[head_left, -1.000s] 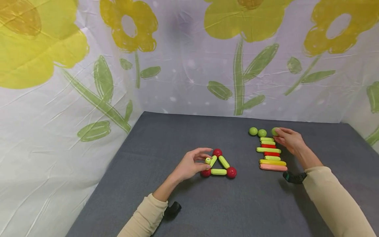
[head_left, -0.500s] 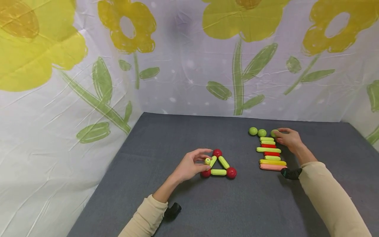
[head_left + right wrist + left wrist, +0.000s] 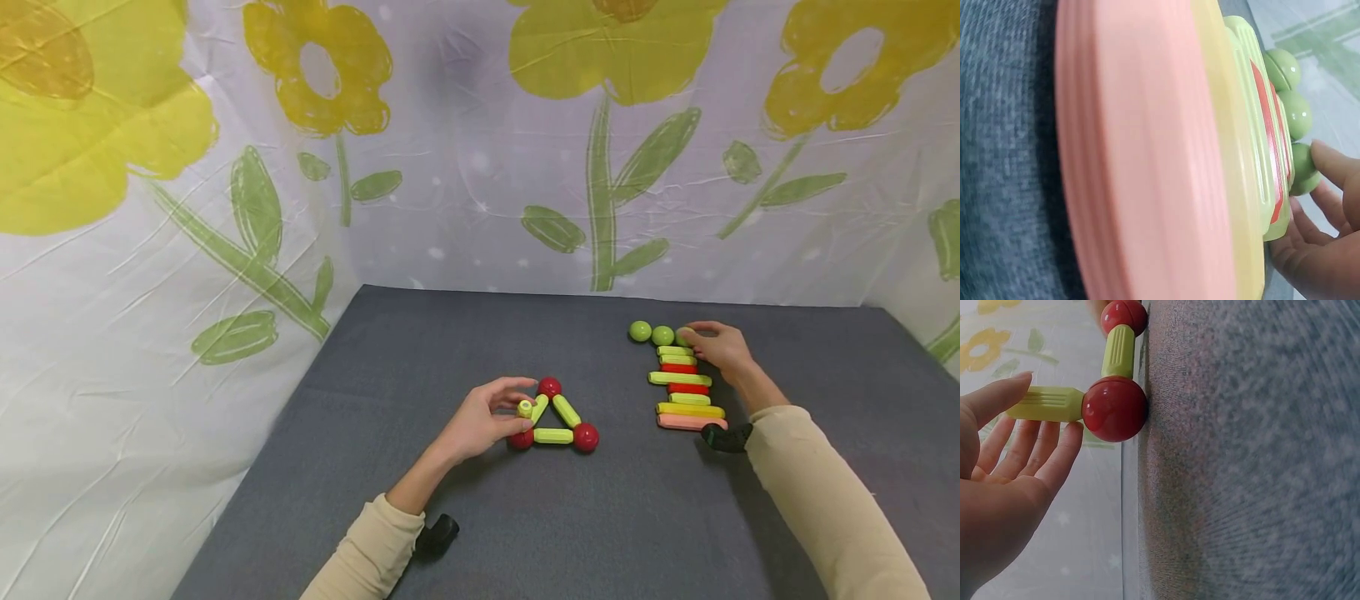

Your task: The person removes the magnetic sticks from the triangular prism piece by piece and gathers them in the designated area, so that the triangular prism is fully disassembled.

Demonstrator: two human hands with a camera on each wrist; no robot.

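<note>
Both hands work over a grey worktop (image 3: 525, 517), and places here are told from the triangle of sticks and balls (image 3: 555, 417) near its middle. Nearest the person, the left hand (image 3: 480, 421) sits at the triangle's left side with fingers curled, pinching a short yellow-green stick (image 3: 527, 407) between thumb and fingertips; that stick leans against the triangle's left edge, just above the lower-left red ball (image 3: 522, 438). In the left wrist view the fingers (image 3: 1035, 444) reach round a yellow-green stick (image 3: 1044, 404) joined to a red ball (image 3: 1114, 409). The triangle itself lies flat, with a red ball at the right corner (image 3: 586, 436), one at the top (image 3: 550, 387), and yellow-green sticks between them. Right of the triangle and apart from it lies a row of sticks side by side: a pink stick (image 3: 692, 422) nearest, then yellow, green and red ones (image 3: 681, 379) stepping away. At the far end of that row, beyond the triangle's top, the right hand (image 3: 718, 348) rests with fingers bent over a green ball (image 3: 683, 337), fingertips touching it; whether it grips the ball I cannot tell. Two more green balls (image 3: 651, 333) lie in line just left of that one. Behind everything hangs a white sheet with yellow flowers (image 3: 480, 150).
</note>
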